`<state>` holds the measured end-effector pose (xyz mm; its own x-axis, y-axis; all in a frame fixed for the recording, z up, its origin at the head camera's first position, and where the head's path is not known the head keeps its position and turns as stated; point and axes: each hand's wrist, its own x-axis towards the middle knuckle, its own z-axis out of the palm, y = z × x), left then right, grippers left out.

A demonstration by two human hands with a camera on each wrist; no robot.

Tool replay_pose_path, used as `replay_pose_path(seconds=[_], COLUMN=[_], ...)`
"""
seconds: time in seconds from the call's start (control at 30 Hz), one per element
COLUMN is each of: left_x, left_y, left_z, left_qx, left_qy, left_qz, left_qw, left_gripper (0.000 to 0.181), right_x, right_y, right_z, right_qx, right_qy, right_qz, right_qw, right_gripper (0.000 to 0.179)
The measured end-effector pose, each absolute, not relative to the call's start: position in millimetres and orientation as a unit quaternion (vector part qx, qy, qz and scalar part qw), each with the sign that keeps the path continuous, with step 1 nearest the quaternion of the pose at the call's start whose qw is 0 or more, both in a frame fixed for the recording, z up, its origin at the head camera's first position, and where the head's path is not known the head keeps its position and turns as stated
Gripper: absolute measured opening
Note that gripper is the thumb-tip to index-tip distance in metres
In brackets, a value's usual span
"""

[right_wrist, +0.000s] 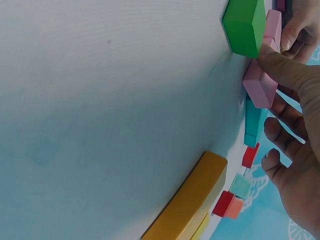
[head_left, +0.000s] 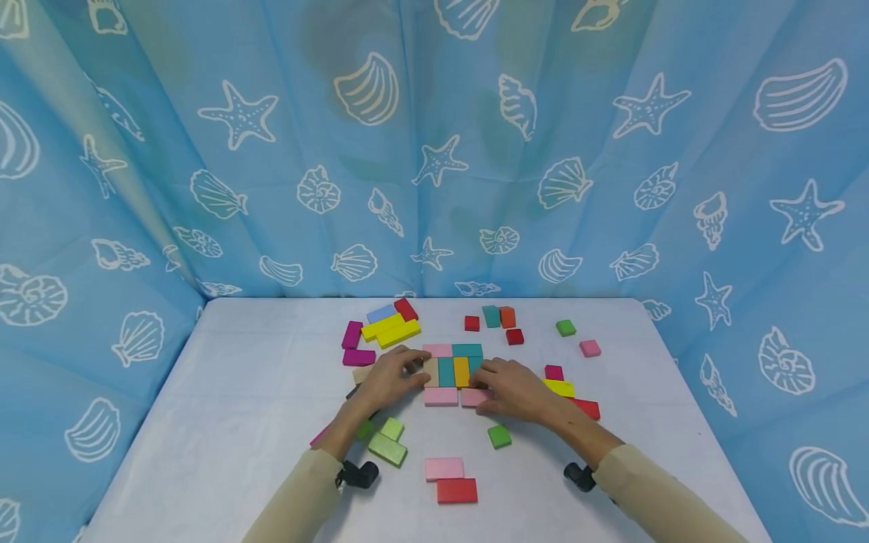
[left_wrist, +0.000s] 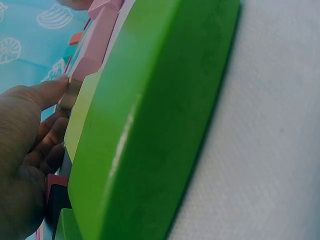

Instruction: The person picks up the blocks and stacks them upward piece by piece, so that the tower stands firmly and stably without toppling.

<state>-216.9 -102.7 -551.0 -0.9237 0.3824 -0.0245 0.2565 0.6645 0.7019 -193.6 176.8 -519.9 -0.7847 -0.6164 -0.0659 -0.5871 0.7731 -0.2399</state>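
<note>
Blue cloth (head_left: 441, 98) with white shells hangs behind a white table (head_left: 237, 377). Colored blocks (head_left: 462, 372) lie side by side in a flat patch in the middle. On the right, the right hand (head_left: 514, 388) pinches a pink block (head_left: 471, 397) at the patch's near edge. The left hand (head_left: 390, 379) is by a tan block (head_left: 431, 371) on the left; I cannot tell if it grips. Yellow blocks (head_left: 398, 334) lie farther left.
</note>
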Motion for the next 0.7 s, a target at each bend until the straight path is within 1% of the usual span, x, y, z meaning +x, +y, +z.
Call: replay_pose_path(seconds=[0.3, 0.7], left_x=[-217.1, -217.3], left_y=[-103.7, -103.8], left_z=[-551.4, -551.2], left_qx=[0.182, 0.182], left_qy=[0.905, 0.908], left_qz=[0.375, 0.369], left_qw=[0.082, 0.080], left_gripper=[0.047, 0.047], right_x=[-197.3, -196.4], right_y=[169.7, 167.1], right_z=[-523.7, -519.8], right_qx=[-0.323, -0.306], right_qy=[0.940, 0.945], right_qz=[-0.088, -0.089], right_qw=[0.061, 0.077], right_gripper=[0.053, 0.055])
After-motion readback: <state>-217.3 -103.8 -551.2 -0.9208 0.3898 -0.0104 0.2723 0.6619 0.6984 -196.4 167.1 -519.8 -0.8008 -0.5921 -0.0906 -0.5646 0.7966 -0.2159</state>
